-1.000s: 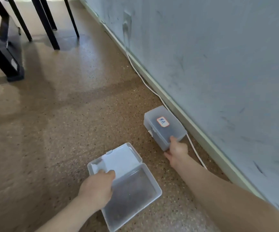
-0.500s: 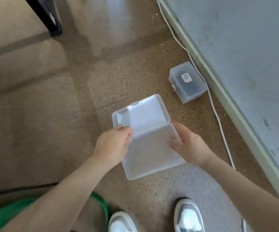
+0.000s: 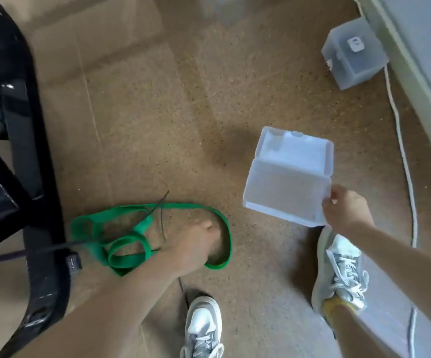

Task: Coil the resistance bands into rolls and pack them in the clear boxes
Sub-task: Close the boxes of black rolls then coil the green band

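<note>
1. While the right hand [image 3: 346,210] pinches a near corner of the open clear box [image 3: 286,182] between thumb and fingers, the left hand [image 3: 196,244] reaches down to the green resistance band [image 3: 183,205] (its grip is too blurred to call).
2. The band sprawls in loose, twisted loops on the floor [image 3: 183,125]. It would be best to lift one end, flatten the twists and roll it tightly enough to fit the box.
3. A second, closed clear box [image 3: 351,63] sits by the wall; its label [image 3: 355,44] cannot be read.
</note>
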A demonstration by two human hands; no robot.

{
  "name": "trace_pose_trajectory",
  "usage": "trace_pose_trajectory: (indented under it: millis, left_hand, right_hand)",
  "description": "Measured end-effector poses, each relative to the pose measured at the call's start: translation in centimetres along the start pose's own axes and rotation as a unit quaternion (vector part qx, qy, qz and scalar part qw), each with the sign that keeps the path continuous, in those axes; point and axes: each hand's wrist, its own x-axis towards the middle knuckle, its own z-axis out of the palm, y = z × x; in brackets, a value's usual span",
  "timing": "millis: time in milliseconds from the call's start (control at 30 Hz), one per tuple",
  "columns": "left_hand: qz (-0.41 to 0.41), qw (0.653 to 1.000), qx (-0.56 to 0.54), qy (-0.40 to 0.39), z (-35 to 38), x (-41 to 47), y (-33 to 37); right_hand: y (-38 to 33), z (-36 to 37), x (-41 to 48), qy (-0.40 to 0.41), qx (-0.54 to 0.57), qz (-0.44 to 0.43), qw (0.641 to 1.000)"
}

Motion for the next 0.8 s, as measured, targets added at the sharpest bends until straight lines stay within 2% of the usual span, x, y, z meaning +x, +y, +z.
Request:
trace_pose_trajectory:
  millis: [67, 200, 300, 400, 500, 567, 633, 667, 733, 800]
  left_hand:
    - [0.013, 0.999, -0.013, -0.037, 5.4, 0.4, 0.8]
    - [0.05, 0.997, -0.034, -0.048, 13.9, 1.9, 0.8]
    - [0.058, 0.997, -0.002, -0.051, 17.1, 4.9, 0.5]
    - [0.064, 0.996, 0.037, -0.047, 18.2, 7.3, 0.3]
    - [0.088, 0.996, 0.016, 0.013, 16.4, 9.2, 1.6]
    - [0.1, 0.988, -0.06, 0.104, 12.5, 10.1, 3.3]
    - [0.081, 0.96, -0.136, 0.231, 7.2, 10.3, 4.7]
    - [0.068, 0.935, -0.178, 0.299, 4.3, 9.8, 5.2]
    - [0.048, 0.874, -0.284, 0.392, -1.3, 8.6, 5.9]
    - [0.08, 0.806, -0.416, 0.413, -6.2, 7.0, 6.4]
  right_hand:
    - [0.7, 3.6, -0.4, 0.033, -0.007, -0.011, 0.999]
    - [2.1, 8.6, -0.6, 0.084, 0.035, 0.008, 0.996]
    - [2.6, 10.7, 1.5, 0.114, 0.073, 0.003, 0.991]
    - [3.6, 11.5, 3.4, 0.117, 0.04, 0.001, 0.992]
    - [3.5, 10.9, 3.6, 0.093, -0.052, -0.113, 0.988]
    - [1.9, 10.0, 2.8, 0.02, -0.073, -0.22, 0.973]
    - [-0.1, 9.5, 1.4, -0.061, -0.078, -0.297, 0.95]
    - [-1.1, 9.1, 0.5, -0.097, -0.054, -0.312, 0.943]
    - [-3.3, 7.5, -0.9, -0.147, 0.084, -0.337, 0.926]
    - [-5.6, 5.4, -2.0, -0.162, 0.247, -0.364, 0.883]
